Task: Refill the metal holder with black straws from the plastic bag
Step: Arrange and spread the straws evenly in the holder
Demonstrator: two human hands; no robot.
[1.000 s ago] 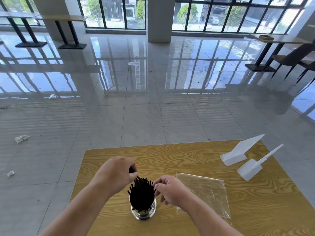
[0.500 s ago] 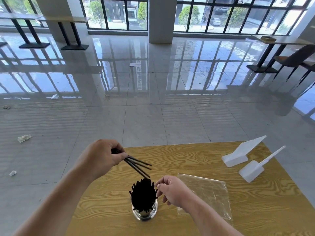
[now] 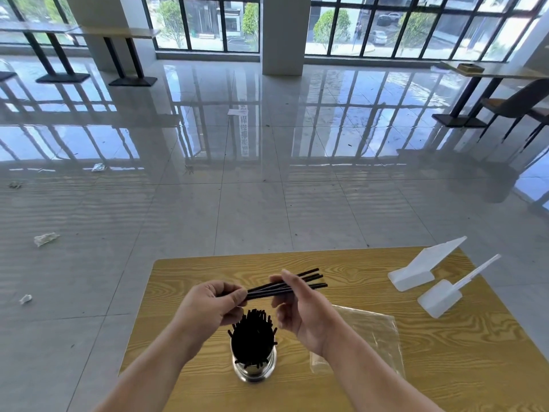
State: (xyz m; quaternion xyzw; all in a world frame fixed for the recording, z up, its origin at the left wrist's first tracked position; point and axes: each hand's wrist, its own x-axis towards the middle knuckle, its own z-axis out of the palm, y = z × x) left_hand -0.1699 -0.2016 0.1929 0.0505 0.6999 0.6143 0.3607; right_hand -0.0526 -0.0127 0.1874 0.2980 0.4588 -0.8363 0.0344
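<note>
A shiny metal holder [image 3: 254,371] stands near the table's front edge, packed with upright black straws [image 3: 252,334]. Above it, my left hand [image 3: 208,304] pinches one end of a small bunch of black straws [image 3: 309,281] that points right and lies nearly level. My right hand [image 3: 297,310] is raised beside the bunch, its fingers straight, with the fingertips touching the straws near their middle. The clear plastic bag [image 3: 374,334] lies flat on the table to the right of the holder, partly hidden by my right forearm.
The wooden table [image 3: 356,292] carries two white plastic stands, one at the back right [image 3: 416,275] and another just in front of it [image 3: 439,298]. Beyond the table lies a glossy tiled floor with scraps of litter, other tables and chairs far off.
My left hand pulled a few straws up out of the holder and swung them level above it. My right hand rose from the holder's rim to meet the bunch.
</note>
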